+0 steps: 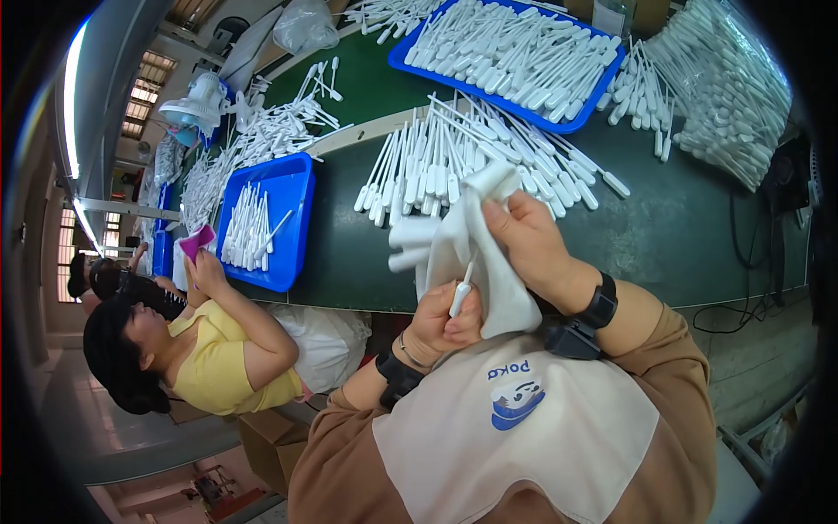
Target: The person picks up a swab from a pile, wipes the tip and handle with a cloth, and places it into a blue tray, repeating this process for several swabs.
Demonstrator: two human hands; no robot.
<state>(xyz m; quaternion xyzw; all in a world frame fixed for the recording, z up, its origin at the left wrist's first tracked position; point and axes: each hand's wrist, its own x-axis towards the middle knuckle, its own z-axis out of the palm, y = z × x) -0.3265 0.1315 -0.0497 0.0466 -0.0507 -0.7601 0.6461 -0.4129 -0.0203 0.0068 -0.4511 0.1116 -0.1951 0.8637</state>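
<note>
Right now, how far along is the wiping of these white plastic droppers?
Done, it seems: the blue tray is heaped with droppers. In hand: the left hand grips one dropper while the right hand holds a white cloth around it. Left, probably: the loose pile on the green table.

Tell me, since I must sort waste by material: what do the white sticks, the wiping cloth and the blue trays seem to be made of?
The white sticks look like moulded plastic: uniform matte white with a slight sheen. The cloth, held by the left hand and right hand, looks like soft fabric, since it folds and drapes. The blue trays seem rigid glossy plastic, with light reflecting off the rims.
</note>
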